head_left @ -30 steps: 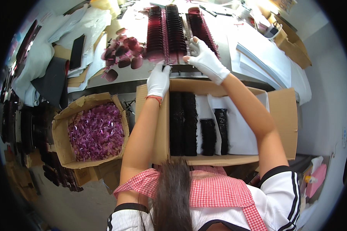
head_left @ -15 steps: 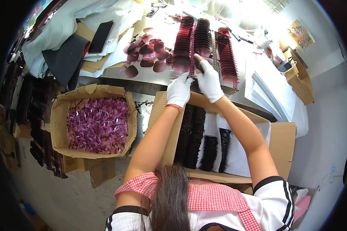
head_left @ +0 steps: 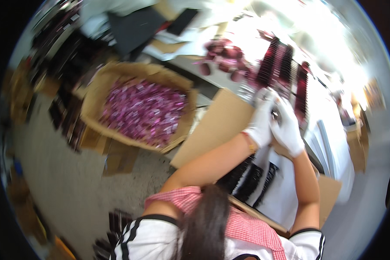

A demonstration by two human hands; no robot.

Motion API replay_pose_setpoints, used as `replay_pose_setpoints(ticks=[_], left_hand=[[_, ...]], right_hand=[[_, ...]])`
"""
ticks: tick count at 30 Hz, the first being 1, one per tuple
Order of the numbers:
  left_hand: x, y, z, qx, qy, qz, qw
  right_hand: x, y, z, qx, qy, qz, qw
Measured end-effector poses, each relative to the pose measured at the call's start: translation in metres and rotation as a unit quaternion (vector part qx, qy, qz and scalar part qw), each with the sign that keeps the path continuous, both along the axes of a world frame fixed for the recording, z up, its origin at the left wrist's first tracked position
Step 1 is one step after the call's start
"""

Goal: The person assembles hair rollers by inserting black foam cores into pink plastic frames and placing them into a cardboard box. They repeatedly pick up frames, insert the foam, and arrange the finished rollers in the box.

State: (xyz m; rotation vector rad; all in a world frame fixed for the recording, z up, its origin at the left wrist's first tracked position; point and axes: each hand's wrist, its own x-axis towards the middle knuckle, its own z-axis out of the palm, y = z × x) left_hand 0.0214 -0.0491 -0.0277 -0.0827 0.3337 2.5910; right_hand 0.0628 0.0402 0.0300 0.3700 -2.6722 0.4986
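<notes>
Both of my white-gloved hands are close together above the box, at the near end of the lens rows; motion blurs them. My left hand (head_left: 260, 119) has its fingers bent and closed, and what they grip is hidden. My right hand (head_left: 289, 130) is beside it, closed around a small dark, shiny thing (head_left: 274, 113) too blurred to name. Beyond the hands stand dark red tinted lenses (head_left: 268, 65) in rows on the table, with another row (head_left: 301, 95) to the right. Below them an open cardboard box (head_left: 219, 125) holds strips of black pieces (head_left: 249, 184) between white sheets.
At left, a cardboard carton (head_left: 93, 102) holds many small purple translucent pieces (head_left: 143, 108). Loose pinkish lenses (head_left: 225, 54) lie on the table near a black phone (head_left: 183, 21). White sheets (head_left: 329, 138) are stacked at right. Dark stacked items (head_left: 65, 52) stand far left.
The view has turned, so the table and carton appear shifted and tilted. My hands have come closer together and nearer the box, away from the lens rows.
</notes>
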Motion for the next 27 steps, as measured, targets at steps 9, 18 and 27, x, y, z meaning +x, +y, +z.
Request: replay_pose_setpoints(ticks=[9,18,27], left_hand=[[-0.011,0.024,-0.011,-0.570,0.378,0.113,0.721],[-0.016,0.033,-0.034,-0.609,0.402,-0.001,0.684],[-0.017,0.040,-0.040,-0.629,0.444,0.003,0.638]], right_hand=[[-0.114,0.117,-0.049,-0.386,-0.116,-0.162,0.901],[-0.136,0.106,-0.061,-0.463,-0.151,-0.042,0.872],[-0.128,0.074,-0.069,-0.117,0.035,-0.177,0.977]])
